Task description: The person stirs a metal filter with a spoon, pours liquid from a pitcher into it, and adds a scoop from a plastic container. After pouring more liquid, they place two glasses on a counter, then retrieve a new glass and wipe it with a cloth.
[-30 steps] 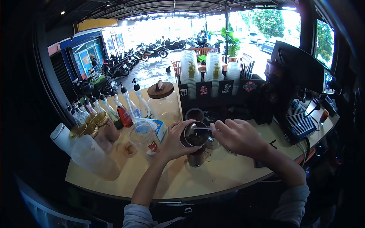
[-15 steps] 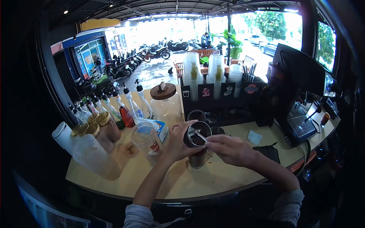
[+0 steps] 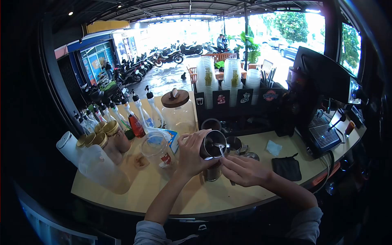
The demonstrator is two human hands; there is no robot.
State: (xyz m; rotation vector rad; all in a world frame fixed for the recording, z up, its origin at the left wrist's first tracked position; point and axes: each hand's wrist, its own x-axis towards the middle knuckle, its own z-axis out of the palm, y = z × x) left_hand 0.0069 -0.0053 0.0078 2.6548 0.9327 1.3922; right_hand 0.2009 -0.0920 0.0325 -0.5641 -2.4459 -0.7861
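Note:
My left hand (image 3: pixel 191 154) is wrapped round a metal cup (image 3: pixel 209 139), which is tilted so that its open mouth faces me. Dark contents show inside it. My right hand (image 3: pixel 246 169) pinches the handle of a spoon (image 3: pixel 221 151), whose bowl sits within the cup's mouth. Directly below stands a shiny cylindrical container (image 3: pixel 212 174) on the counter, its top hidden by the cup and my hands. A clear lidless jar (image 3: pixel 156 148) with a red label is left of my left hand. Behind my right hand are a metal pitcher (image 3: pixel 234 144) and a small round metal piece (image 3: pixel 250 156).
Pump bottles (image 3: pixel 135 123), gold-lidded jars (image 3: pixel 112 130) and a translucent pitcher (image 3: pixel 100 167) crowd the counter's left. A large wooden-lidded jar (image 3: pixel 179 112) and stacked plastic cups (image 3: pixel 207 79) stand behind. At right are a black cloth (image 3: pixel 286 167) and an espresso machine (image 3: pixel 320 130).
The spoon and my right hand have moved slightly down, and the spoon now stands steeper in the cup. The pitcher and small metal piece behind my right hand show more fully.

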